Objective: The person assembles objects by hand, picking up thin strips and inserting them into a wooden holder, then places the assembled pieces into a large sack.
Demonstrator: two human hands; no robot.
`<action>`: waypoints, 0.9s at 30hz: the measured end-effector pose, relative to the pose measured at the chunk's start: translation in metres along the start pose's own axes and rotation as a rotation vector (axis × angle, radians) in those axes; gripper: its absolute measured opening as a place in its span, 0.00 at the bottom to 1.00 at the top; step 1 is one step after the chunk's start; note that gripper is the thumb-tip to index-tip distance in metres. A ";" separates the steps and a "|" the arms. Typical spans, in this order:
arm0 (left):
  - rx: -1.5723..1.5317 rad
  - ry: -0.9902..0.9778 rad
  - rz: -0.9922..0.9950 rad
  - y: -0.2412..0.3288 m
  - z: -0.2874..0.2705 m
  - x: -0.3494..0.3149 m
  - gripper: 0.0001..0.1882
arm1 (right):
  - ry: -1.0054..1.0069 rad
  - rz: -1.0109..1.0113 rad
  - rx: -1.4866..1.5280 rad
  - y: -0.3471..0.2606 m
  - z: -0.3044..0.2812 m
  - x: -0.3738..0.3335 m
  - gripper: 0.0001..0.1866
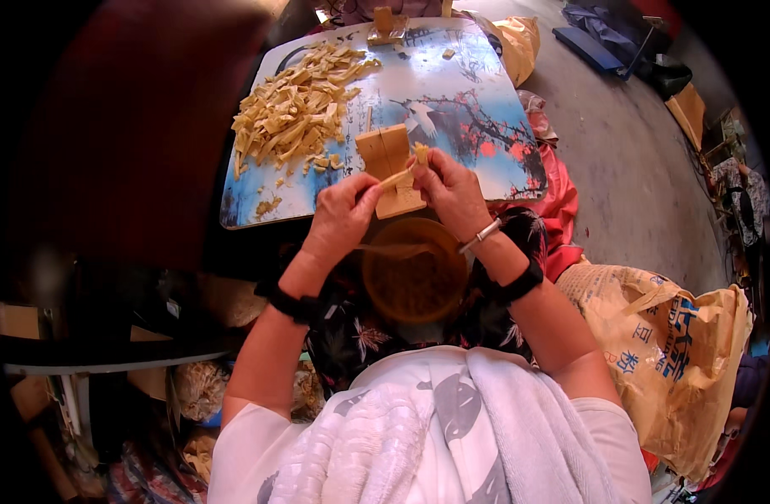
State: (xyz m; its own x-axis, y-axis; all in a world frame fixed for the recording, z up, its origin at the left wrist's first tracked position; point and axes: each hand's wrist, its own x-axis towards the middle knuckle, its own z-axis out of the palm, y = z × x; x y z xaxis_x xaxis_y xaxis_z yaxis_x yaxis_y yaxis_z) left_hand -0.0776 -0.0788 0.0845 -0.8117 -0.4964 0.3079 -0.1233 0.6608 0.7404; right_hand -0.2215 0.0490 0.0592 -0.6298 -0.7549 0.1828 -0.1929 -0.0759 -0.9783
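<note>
White towel at six o'clock; left hand and right hand, angled inward, pinch a yellow strip at twelve.

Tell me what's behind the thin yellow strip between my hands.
Behind the thin yellow strip is a tan wooden block; whatever the strip and your right hand cover can't be seen.

The tabletop looks smooth and glossy, the stand wooden, the strips rough, the bracelet shiny metal, the sack crinkled paper.
</note>
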 end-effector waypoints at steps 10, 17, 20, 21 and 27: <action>-0.145 0.067 -0.160 -0.041 0.016 0.042 0.07 | 0.149 -0.101 -0.309 0.032 0.011 0.046 0.09; -0.055 0.117 -0.158 -0.041 0.027 0.043 0.08 | 0.145 -0.122 -0.588 0.032 0.014 0.045 0.10; -0.001 0.147 -0.160 -0.034 0.026 0.043 0.08 | 0.150 -0.155 -0.599 0.034 0.013 0.047 0.09; 0.013 0.161 -0.152 -0.032 0.025 0.042 0.09 | 0.163 -0.169 -0.624 0.035 0.012 0.047 0.09; -0.125 0.286 -0.182 -0.057 -0.001 0.025 0.11 | 0.217 -0.208 -0.566 0.049 -0.001 0.042 0.08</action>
State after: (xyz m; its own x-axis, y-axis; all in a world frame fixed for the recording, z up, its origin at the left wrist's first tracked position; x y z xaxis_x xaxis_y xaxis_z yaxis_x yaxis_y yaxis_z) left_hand -0.0902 -0.1296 0.0509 -0.5882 -0.7487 0.3059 -0.1659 0.4819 0.8604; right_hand -0.2586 0.0140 0.0189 -0.6627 -0.6083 0.4368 -0.6578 0.1940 -0.7278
